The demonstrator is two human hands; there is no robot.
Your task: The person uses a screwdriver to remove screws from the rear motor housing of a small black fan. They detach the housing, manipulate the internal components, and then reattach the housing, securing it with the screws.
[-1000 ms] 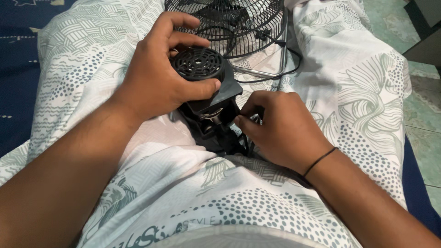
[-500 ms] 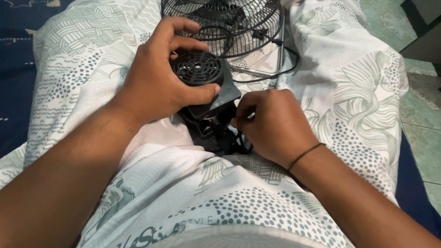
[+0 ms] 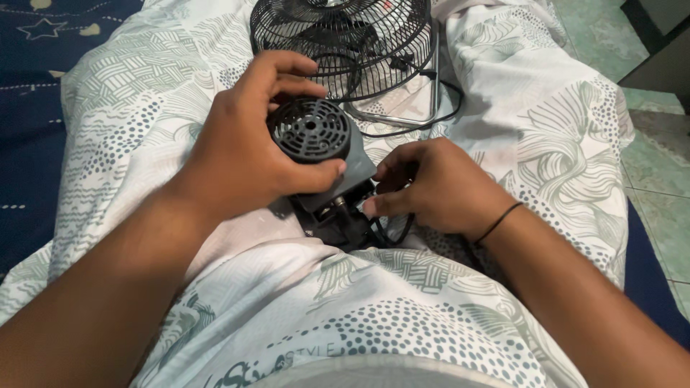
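My left hand grips a black fan motor housing with a round vented cap, holding it over my lap. My right hand sits just right of it, fingertips pinching at the lower end of the housing where a black cable loops out. A black wire fan guard with a metal stand lies beyond the hands on the patterned cloth.
A white and grey-green patterned cloth covers my legs. A dark blue bedsheet with stars lies to the left. Green floor tiles show at the right edge. A thin black band circles my right wrist.
My right hand has shifted slightly right and opened its fingers around the housing's lower end. The view has tilted, showing more of the fan guard.
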